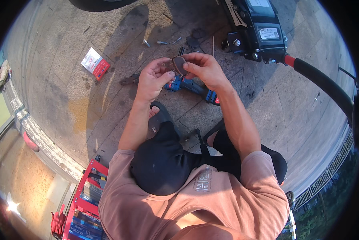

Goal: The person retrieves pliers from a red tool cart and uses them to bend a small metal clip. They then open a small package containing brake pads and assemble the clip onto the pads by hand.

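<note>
A small brake pad [180,65], brown-faced with a dark edge, is held up between my two hands over the paving. My right hand [206,70] grips its right side, thumb on the face and fingers behind. The fingers and thumb of my left hand [154,79] close around its left end, where fine detail is hard to make out. Below the hands a blue cordless impact wrench [192,86] lies on the ground, partly covered by them. Several loose bolts [146,43] are scattered just beyond my fingers.
A black floor jack [263,36] stands at the far right, its long padded handle [319,82] reaching toward me. A red-and-white packet [95,63] lies to the left. Part of a tire [101,4] shows at the top. A red tool cart [80,205] stands at lower left.
</note>
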The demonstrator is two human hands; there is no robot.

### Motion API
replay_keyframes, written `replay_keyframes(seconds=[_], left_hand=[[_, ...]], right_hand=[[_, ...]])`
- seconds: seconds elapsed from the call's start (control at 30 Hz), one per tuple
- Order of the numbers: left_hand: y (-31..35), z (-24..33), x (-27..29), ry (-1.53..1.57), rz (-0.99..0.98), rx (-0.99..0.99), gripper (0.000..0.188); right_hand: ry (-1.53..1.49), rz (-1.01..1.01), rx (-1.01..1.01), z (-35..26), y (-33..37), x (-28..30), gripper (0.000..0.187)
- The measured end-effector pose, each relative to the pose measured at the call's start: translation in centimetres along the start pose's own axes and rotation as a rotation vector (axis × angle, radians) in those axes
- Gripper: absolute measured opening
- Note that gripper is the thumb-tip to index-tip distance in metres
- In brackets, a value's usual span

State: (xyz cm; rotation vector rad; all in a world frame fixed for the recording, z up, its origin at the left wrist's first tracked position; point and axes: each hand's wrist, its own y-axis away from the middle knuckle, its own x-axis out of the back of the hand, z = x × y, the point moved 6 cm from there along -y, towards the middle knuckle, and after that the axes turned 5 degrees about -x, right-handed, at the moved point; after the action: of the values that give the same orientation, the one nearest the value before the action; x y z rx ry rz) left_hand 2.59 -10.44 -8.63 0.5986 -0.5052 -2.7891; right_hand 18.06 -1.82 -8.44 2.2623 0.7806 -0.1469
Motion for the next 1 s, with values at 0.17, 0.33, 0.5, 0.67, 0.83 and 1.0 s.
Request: replay_keyframes(seconds=[0.17,0.33,0.5,0.67,0.83,1.0], left_hand=[[0.1,-0.5,0.2,0.047,0.010,-0.076,0.039],[0.3,-0.5,0.4,-0.009,0.018,-0.133,0.034],[0.0,-0.3,0.3,-0.076,-0.019,-0.170,0.031],[0.0,-0.6,0.4,-0.016,-0.030,-0.170,0.033],[0.1,-0.8,1.2,0.066,0.000,-0.122,0.036],[0.6,-1.1,2.8,0.262,0.022,-0.046,0.036]], right_hand=[[-0.036,-0.026,-0.048,0.3,-0.1,0.3,0.027],[-0.080,-0.006,-0.022,0.7,-0.2,0.2,0.027],[-0.110,0.023,-0.040,1.0,-0.2,0.4,0.026],[-0.117,0.014,-0.024,0.8,-0.1,0.1,0.023],[-0.076,0.077,0.003,1.3,-0.5,0.2,0.021],[0.284,0.318,0.124,2.3,-3.9,0.9,0.023]])
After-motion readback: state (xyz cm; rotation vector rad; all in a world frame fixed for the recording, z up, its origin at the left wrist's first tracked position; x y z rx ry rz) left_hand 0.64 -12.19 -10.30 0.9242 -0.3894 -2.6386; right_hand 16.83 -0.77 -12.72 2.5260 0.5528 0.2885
